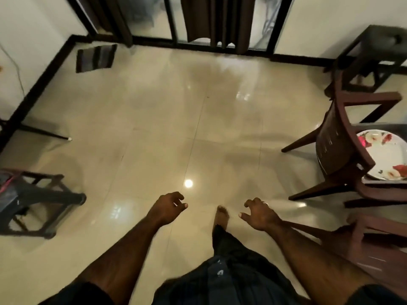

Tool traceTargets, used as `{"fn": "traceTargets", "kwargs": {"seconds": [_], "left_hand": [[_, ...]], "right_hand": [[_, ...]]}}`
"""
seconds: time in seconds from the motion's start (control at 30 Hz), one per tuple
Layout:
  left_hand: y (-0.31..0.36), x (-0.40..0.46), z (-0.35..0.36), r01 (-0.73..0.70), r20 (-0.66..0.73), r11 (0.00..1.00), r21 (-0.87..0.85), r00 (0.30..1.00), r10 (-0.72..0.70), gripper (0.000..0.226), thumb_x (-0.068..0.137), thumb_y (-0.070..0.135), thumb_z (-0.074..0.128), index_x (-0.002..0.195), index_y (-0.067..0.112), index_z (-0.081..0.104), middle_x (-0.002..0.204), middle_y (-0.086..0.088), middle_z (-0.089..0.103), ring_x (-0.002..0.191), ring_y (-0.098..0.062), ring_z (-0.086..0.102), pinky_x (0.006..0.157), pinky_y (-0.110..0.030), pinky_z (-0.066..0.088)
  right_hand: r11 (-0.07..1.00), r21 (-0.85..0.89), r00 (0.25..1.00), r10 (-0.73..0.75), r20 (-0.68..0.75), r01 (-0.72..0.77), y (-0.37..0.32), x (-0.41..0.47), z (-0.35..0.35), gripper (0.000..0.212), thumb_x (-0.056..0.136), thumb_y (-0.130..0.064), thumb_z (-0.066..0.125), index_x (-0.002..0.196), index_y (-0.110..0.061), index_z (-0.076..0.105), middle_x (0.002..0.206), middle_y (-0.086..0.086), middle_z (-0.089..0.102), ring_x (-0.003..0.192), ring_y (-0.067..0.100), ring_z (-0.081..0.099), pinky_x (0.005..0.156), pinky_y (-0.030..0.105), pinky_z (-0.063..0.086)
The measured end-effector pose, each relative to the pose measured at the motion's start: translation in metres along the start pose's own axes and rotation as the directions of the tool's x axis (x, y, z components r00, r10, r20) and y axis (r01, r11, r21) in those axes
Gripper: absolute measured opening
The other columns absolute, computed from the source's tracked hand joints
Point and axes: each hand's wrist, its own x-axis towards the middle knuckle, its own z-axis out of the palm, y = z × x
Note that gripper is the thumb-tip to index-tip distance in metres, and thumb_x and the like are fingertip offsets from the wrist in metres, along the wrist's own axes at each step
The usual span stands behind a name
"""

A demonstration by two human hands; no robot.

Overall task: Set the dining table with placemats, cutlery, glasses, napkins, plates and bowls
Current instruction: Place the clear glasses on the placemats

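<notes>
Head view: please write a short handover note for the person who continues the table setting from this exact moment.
Left hand: holds nothing, fingers loosely curled, over the tiled floor.
Right hand: also holds nothing, fingers loosely curled.
Job's things: one floral plate lies at the right edge of the view, behind a brown chair; what it rests on is barely visible.
Done: at least that plate is out.
Left: no placemats, cutlery, glasses, napkins or bowls show here; check the table, which is mostly out of view.
</notes>
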Motion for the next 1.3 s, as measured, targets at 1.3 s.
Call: {"fn": "traceTargets", "kwargs": {"seconds": [1.3], "left_hand": [[0.705,0.813,-0.254,-0.516,0.34,0.803,0.299,0.844,0.415,0.013,0.088,0.035,0.084,0.086,0.028,0.074,0.078,0.007,0.075,0.077,-0.012,0.073,0.079,-0.031,0.057]], "right_hand": [[0.656,0.673,0.872,0.488,-0.033,-0.342,0.228,0.484,-0.625,0.054,0.096,-0.057,0.064,0.138,-0.024,0.058,0.138,0.005,0.053,0.118,0.023,0.06,0.096,0.032,0.048]]}}
